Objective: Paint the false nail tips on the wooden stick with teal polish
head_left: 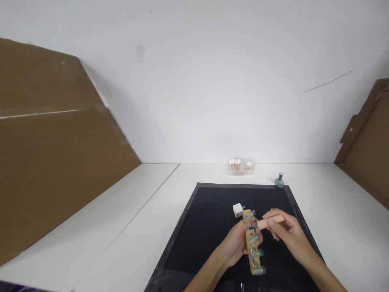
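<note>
My left hand is closed around a long, narrow wooden strip, held tilted over the dark mat. Several translucent grey-green pieces stick out from the strip's right side, with shiny metal round spots beside them. Between the fingers and thumb of my right hand is a pale pink stick. Its left end meets a dark tip at the upper part of the strip; whether the two are joined I cannot tell. Just beyond the strip's far end lies a white block with a small greenish part at its right.
The black mat lies on a white table. Behind it stands a clear plastic tray with several white-headed pieces. A grey-green piece with a metal post sits by the mat's far right corner. Cardboard panels flank both sides.
</note>
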`<state>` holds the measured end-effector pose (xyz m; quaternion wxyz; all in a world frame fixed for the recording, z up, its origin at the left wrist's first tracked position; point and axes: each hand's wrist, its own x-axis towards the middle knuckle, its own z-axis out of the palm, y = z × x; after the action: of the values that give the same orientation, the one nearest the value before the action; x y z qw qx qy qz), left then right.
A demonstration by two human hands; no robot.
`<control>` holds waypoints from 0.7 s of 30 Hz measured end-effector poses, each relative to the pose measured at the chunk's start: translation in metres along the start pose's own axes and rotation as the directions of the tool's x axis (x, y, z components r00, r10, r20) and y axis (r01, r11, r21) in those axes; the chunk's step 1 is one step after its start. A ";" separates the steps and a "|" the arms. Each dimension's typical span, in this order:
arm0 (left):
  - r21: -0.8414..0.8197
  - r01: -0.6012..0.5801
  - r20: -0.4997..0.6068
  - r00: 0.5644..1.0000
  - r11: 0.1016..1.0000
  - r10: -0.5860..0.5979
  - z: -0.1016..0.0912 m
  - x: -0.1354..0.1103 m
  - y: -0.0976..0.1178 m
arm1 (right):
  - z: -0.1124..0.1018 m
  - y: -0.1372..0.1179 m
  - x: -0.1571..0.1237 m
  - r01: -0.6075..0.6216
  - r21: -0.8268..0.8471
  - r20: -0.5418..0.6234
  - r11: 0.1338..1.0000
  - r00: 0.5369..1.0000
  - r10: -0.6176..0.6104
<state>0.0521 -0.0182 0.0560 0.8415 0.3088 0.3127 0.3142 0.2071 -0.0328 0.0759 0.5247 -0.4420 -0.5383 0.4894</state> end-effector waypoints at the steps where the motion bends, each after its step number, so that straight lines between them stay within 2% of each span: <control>1: 0.011 -0.001 -0.006 1.000 1.000 0.001 0.001 0.000 0.000 | 0.000 0.000 0.000 -0.014 -0.004 0.002 1.000 1.000 0.014; 5: 0.019 0.005 -0.005 1.000 1.000 -0.005 0.002 0.000 0.000 | 0.000 0.001 0.001 -0.048 -0.017 -0.012 0.999 0.999 0.048; 21: -0.127 -0.019 0.030 0.999 0.992 0.023 -0.003 -0.001 0.000 | 0.004 -0.006 0.001 -0.039 -0.001 -0.124 0.999 0.992 0.039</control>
<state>0.0498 -0.0180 0.0546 0.8610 0.2631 0.2755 0.3370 0.2030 -0.0326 0.0824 0.5467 -0.4827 -0.4968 0.4704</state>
